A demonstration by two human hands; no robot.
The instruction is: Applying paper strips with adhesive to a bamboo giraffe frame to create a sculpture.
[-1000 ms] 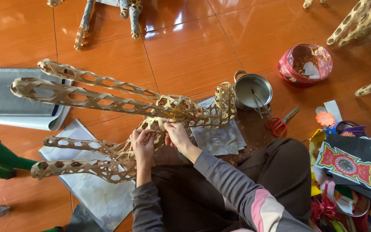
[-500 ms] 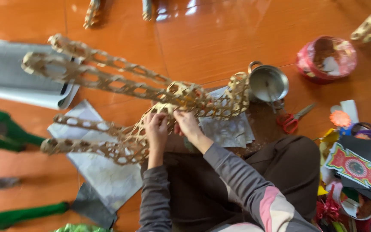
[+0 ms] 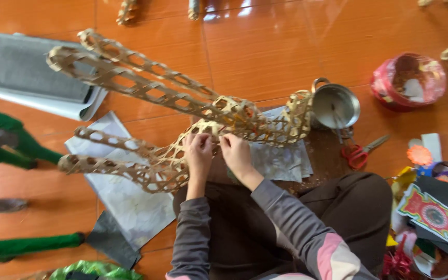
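A woven bamboo frame point(image 3: 172, 98) shaped like a four-legged animal lies on its side on the orange floor, legs stretching left. My left hand point(image 3: 199, 150) and my right hand point(image 3: 236, 153) are side by side on the frame's belly, fingers curled onto the lattice strips. Both grey sleeves reach up from my lap. What the fingertips pinch is too small to tell.
Silver paper sheets point(image 3: 125, 202) lie under the frame. A metal pot point(image 3: 335, 106), red-handled scissors point(image 3: 359, 153) and a pink bowl point(image 3: 408, 80) sit at the right. Coloured paper pieces point(image 3: 434, 215) pile at lower right. Grey sheets point(image 3: 22, 75) and green covered legs point(image 3: 6, 140) lie left.
The view has shifted a little, so the frame and hands sit lower right in the picture. Both hands stay on the frame's belly with small finger movements.
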